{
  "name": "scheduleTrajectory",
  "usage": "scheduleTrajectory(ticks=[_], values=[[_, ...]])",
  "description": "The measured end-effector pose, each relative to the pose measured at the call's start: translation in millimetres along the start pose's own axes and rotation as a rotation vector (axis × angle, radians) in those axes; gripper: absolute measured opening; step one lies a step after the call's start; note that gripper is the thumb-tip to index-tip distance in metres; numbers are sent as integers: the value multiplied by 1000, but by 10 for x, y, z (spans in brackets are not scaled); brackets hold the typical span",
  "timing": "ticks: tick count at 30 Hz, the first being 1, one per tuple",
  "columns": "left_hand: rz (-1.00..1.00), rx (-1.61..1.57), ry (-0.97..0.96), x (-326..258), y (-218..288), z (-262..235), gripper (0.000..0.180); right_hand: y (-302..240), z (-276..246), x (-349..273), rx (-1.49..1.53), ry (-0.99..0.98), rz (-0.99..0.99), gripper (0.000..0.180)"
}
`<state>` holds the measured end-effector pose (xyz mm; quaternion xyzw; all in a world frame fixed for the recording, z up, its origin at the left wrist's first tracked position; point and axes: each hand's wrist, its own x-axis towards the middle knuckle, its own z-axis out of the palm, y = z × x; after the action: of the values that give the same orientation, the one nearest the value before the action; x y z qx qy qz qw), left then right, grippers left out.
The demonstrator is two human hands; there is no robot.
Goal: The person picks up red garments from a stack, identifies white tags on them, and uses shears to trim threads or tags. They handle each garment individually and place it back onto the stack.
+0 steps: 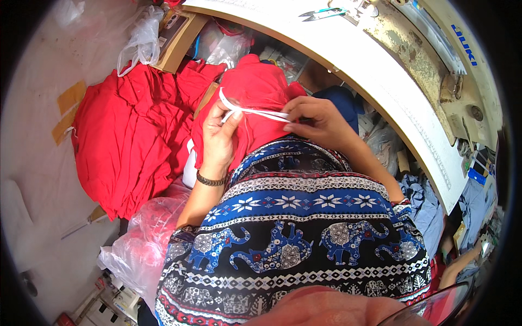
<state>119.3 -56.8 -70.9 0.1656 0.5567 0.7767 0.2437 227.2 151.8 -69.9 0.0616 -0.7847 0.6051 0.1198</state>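
Observation:
My left hand [220,136] and my right hand [318,120] both pinch a narrow white strip [255,112] stretched between them. The strip lies across a piece of red fabric [255,87] draped over my knee. My left fingers grip the strip's left end, where it loops upward. My right fingertips hold its right end against the red fabric. A dark bracelet [211,180] circles my left wrist. My lap is covered by blue, black and white patterned cloth [293,228].
A pile of red fabric [130,136] lies on the floor to my left. A clear plastic bag with red cloth [144,239] sits below it. The white sewing table edge [380,81] curves on the right, with thread snips [323,13] and a sewing machine [462,65].

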Motion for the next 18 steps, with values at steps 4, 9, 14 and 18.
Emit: scheduleTrajectory(ticks=[4,9,14,18], values=[[-101,79,-42,24,-223,126,11,298,-122,-165,-61,-17,307,21],[10,390,-44,82,-463,133,8,155,73,4,-444,251,-138,42],[-129,181,-36,59,-452,164,7,227,238,196,-286,51,-70,50],[-291,25,-16,50,-381,195,6,367,309,241,-313,95,-186,49]])
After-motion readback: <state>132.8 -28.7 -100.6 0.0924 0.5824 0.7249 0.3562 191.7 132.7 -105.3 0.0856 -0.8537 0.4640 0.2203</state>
